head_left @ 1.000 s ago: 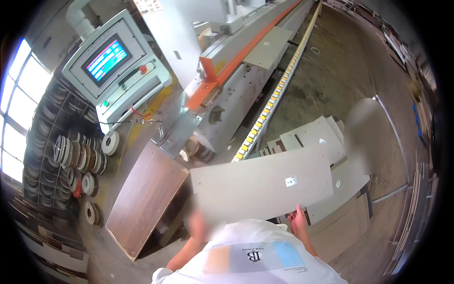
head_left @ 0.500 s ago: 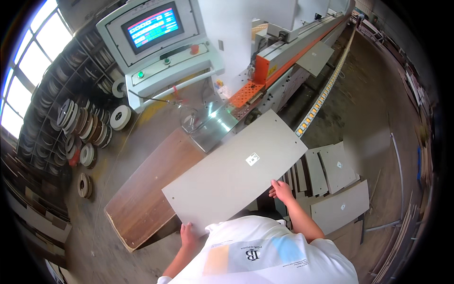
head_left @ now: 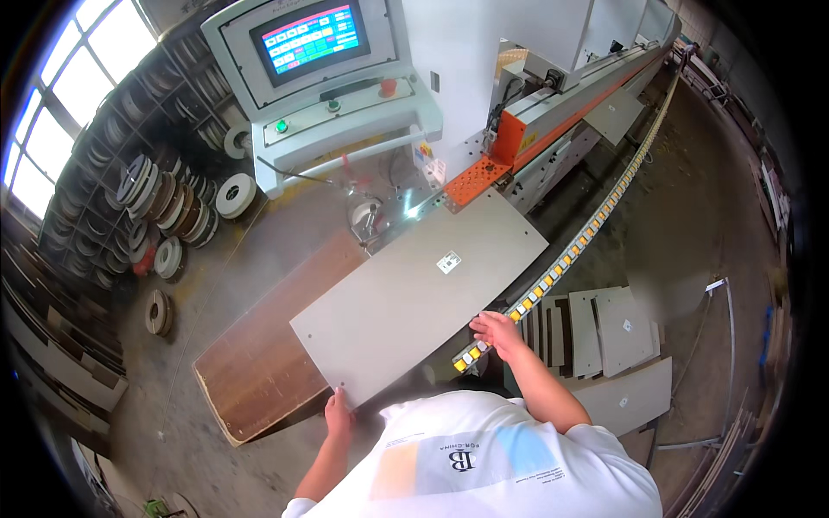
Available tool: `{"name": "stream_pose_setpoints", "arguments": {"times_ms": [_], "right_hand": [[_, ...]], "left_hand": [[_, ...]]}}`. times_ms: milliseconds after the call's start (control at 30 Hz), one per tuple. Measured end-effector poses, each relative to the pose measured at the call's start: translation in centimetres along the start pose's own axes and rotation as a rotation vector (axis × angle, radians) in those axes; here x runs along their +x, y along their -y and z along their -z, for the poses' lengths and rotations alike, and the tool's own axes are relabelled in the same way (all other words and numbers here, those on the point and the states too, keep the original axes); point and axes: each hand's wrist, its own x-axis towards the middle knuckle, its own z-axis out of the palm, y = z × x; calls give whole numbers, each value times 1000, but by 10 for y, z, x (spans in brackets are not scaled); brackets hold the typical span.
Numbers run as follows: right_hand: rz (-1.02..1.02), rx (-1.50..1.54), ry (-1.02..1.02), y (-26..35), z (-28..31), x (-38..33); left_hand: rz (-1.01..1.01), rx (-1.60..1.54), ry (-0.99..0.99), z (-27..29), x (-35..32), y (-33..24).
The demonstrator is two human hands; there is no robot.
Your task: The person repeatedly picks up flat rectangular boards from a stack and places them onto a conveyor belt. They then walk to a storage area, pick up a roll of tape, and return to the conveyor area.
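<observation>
A rectangular grey board (head_left: 406, 302) with a white label and small holes lies flat in front of me. Its far end rests on the machine's infeed beside the orange perforated plate (head_left: 477, 179), and its left part overlaps a brown wooden table (head_left: 268, 345). My left hand (head_left: 339, 413) grips the board's near left corner, thumb on top and fingers hidden beneath. Along the board's near right edge is my right hand (head_left: 499, 332), fingers stretched out and against or very close to the edge, not wrapped round it.
A control panel with lit screen (head_left: 311, 39) stands beyond the board. The roller track (head_left: 561, 268) with yellow and white rollers runs along the machine's right side. Stacked grey boards (head_left: 626, 324) lie at the right. Edge-band rolls (head_left: 236, 196) fill the left side.
The board has moved down and slightly left, lying against the machine's infeed. My right hand has loosened from its edge grip, its fingers now extended. More of the roller track shows.
</observation>
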Motion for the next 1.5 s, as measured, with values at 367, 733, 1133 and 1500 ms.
{"name": "stream_pose_setpoints", "arguments": {"times_ms": [367,733,1133,1500], "right_hand": [[62,225,267,15,-29,-12],[133,286,276,20,-12,3],[255,293,85,54,24,46],[260,245,-49,-4,55,-48]], "left_hand": [[-49,-253,-17,-19,19,5],[-3,-176,-21,-43,17,-4],[86,-294,110,-121,32,-12],[-73,-64,486,-193,39,-27]]}}
